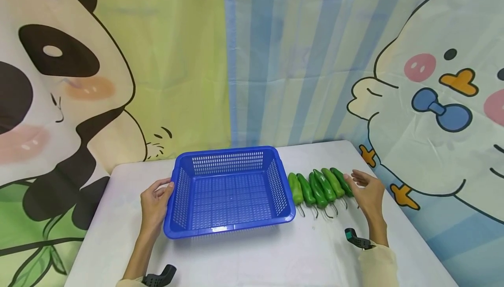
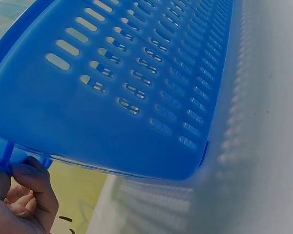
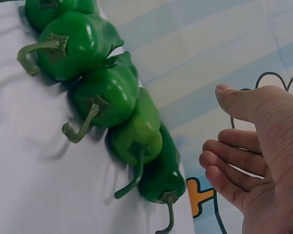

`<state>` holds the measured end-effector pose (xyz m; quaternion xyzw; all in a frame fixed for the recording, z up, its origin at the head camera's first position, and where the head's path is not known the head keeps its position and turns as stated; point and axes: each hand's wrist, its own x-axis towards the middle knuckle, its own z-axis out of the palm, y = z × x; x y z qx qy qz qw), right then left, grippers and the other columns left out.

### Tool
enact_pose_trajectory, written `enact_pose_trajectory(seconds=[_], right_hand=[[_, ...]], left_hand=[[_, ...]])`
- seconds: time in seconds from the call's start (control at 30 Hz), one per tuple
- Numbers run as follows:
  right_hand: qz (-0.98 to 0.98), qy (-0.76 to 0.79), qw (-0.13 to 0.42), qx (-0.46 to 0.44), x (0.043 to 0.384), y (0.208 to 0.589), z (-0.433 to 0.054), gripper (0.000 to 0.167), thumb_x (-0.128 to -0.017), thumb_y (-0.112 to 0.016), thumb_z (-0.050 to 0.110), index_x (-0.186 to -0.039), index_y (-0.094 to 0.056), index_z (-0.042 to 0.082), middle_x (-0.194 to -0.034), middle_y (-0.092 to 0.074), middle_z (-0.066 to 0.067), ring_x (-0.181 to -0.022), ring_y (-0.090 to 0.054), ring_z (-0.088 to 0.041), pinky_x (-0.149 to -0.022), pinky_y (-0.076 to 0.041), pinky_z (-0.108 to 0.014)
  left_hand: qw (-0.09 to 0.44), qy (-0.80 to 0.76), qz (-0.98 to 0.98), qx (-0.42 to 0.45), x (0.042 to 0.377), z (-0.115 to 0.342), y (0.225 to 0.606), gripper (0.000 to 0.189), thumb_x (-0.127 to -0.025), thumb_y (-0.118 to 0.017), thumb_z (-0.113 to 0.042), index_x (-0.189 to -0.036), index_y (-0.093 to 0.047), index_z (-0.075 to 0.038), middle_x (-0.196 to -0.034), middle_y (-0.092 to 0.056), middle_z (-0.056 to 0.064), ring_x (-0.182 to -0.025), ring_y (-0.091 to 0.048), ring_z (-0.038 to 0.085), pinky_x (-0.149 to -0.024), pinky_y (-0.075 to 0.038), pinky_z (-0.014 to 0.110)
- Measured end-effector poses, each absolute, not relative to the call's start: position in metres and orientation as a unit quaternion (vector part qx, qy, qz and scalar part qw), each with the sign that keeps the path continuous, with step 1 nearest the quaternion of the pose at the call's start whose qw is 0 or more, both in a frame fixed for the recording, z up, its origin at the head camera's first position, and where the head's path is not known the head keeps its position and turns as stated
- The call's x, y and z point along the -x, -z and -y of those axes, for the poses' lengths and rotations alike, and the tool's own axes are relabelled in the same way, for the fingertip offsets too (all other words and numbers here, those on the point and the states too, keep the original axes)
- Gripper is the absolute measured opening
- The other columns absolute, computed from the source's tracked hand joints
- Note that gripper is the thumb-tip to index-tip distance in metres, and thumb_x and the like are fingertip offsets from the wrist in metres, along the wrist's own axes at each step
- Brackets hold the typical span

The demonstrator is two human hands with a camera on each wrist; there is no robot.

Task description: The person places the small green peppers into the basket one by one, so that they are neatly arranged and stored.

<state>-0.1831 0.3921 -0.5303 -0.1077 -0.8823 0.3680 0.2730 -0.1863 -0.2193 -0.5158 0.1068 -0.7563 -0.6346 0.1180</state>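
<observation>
My left hand [image 1: 155, 201] grips the left rim of a blue plastic basket [image 1: 228, 229] with slotted sides and a mesh floor. Nothing lies inside it. In the left wrist view, the thumb and curled fingers [image 2: 36, 192] pinch the rim at a corner, and a shadow falls on the table below the basket. A row of several green peppers [image 1: 316, 190] lies right of the basket, stems towards me. Beside the rightmost pepper [image 3: 161, 168], my right hand [image 1: 368, 190] hovers with relaxed fingers, thumb apart, holding nothing; a gap separates it from that pepper in the right wrist view.
Everything rests on or over a white-covered table [image 1: 275, 256]. Behind it hang curtains [image 1: 260, 81] with a panda on the left and a white bird [image 1: 425, 147] on the right. A dark camera mount [image 1: 356, 239] sits on the right wrist, another [image 1: 159, 276] on the left.
</observation>
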Motion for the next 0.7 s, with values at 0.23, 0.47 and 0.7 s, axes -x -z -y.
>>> enact_pose_trajectory(seconds=[0.23, 0.47, 0.7], right_hand=[[0.881, -0.375, 0.265, 0.117, 0.185, 0.537, -0.396, 0.047, -0.100, -0.082, 0.025, -0.136, -0.073, -0.004, -0.124, -0.079, -0.026, -0.108, -0.074, -0.041, -0.087, -0.047, -0.004], [0.882, -0.380, 0.244, 0.134, 0.188, 0.544, -0.399, 0.050, -0.101, -0.080, 0.029, -0.139, -0.071, -0.003, -0.129, -0.078, -0.026, -0.113, -0.074, -0.041, -0.087, -0.043, -0.002], [0.885, -0.375, 0.237, 0.142, 0.188, 0.553, -0.401, 0.049, -0.101, -0.081, 0.027, -0.138, -0.072, -0.004, -0.127, -0.078, -0.026, -0.111, -0.075, -0.043, -0.082, -0.039, 0.003]], left_hand=[[0.113, 0.634, 0.757, -0.112, 0.189, 0.220, 0.519, 0.038, -0.111, -0.067, -0.024, -0.138, -0.068, 0.003, -0.089, -0.080, -0.012, -0.071, -0.073, 0.000, -0.064, -0.062, 0.018], [0.121, 0.644, 0.748, -0.106, 0.188, 0.219, 0.518, 0.036, -0.110, -0.068, -0.023, -0.135, -0.070, 0.003, -0.089, -0.080, -0.012, -0.071, -0.074, 0.000, -0.065, -0.063, 0.019], [0.116, 0.650, 0.744, -0.105, 0.187, 0.219, 0.518, 0.036, -0.110, -0.067, -0.022, -0.136, -0.069, 0.003, -0.087, -0.079, -0.015, -0.071, -0.075, 0.000, -0.065, -0.063, 0.018]])
